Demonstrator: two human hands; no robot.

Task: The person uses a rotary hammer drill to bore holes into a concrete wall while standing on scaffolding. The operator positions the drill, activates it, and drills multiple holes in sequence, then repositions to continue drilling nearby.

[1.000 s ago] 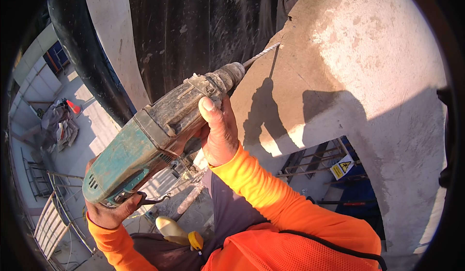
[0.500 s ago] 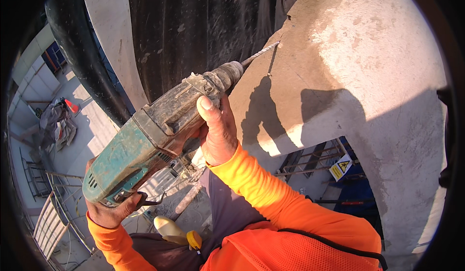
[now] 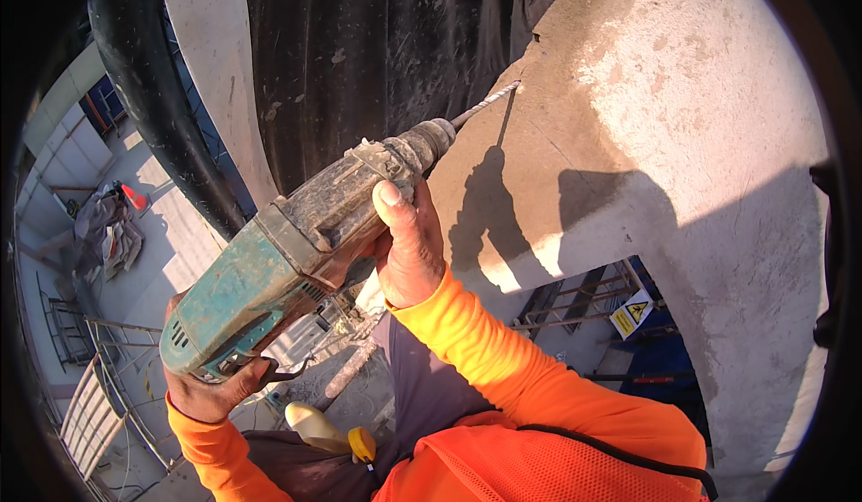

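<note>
A dusty teal rotary hammer drill (image 3: 247,277) points up and to the right, its grey front housing caked with grime. My left hand (image 3: 211,396) is wrapped round the rear handle, near the trigger; part of it is hidden behind the drill body. Under the front housing, my right hand (image 3: 411,249) grips the drill with its thumb up along the side. The long drill bit (image 3: 488,105) meets the rough concrete wall (image 3: 575,98) at its tip, close to the wall's left edge. Shadows of the drill and bit fall on the concrete.
A dark sheet (image 3: 332,62) hangs behind the drill, beside a thick black pipe (image 3: 162,98). An opening in the concrete shows scaffolding and a yellow warning sign (image 3: 632,313). Lower left are metal railings (image 3: 94,403), an orange cone (image 3: 135,197) and heaped sheeting (image 3: 99,224).
The drill and both hands have shifted slightly to the right in the view. The bit tip stays at the concrete, and both grips look the same.
</note>
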